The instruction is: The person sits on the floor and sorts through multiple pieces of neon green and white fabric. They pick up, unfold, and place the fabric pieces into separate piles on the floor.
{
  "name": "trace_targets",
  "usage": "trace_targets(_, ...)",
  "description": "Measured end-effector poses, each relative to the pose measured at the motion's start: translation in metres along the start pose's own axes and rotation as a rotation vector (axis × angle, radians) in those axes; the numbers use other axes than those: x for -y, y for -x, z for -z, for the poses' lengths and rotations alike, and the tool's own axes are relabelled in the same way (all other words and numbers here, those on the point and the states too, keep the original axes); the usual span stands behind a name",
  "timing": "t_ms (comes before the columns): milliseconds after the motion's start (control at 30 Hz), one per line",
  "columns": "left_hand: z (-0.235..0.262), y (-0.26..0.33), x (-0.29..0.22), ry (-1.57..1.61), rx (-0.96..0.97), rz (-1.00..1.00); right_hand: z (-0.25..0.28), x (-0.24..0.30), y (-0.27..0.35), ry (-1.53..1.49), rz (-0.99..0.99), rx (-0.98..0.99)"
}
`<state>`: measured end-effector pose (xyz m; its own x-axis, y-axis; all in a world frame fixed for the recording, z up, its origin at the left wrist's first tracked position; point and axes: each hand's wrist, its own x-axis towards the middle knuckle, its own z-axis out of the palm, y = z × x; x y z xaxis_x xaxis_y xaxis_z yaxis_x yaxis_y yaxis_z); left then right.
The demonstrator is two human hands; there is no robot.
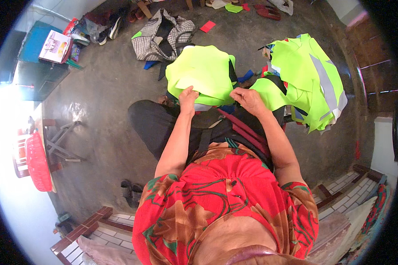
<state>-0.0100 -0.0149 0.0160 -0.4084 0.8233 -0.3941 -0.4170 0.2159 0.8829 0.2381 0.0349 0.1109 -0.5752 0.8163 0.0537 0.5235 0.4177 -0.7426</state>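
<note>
A neon yellow cloth piece (201,66) lies over my lap in front of me, with darker cloth showing at its edges. My left hand (188,99) is closed on its near edge, thumb on top. Close to its right corner, my right hand (250,100) is closed with thumb and forefinger pinched together; whatever is between them is too small to make out. Beside that hand a neon strip (269,92) reaches toward a large heap of neon yellow cloth (307,75) with grey bands on my right.
A checked bag (163,37) slumps on the floor ahead, near a red scrap (207,27). Shoes (115,28) and a box (55,46) on a blue-green cabinet (33,39) are at the far left. A red plastic basin (38,161) and a folding stand (64,141) are left.
</note>
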Motion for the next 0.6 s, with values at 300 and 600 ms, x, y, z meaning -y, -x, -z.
trace_targets(300, -0.003, 0.024, -0.013, -0.304, -0.204, 0.238, 0.007, 0.008, 0.002, -0.08, -0.016, -0.015)
trace_targets(600, 0.013, 0.011, 0.014, -0.743, -0.178, -0.07, 0.087, 0.054, 0.023, -0.029, 0.104, -0.61)
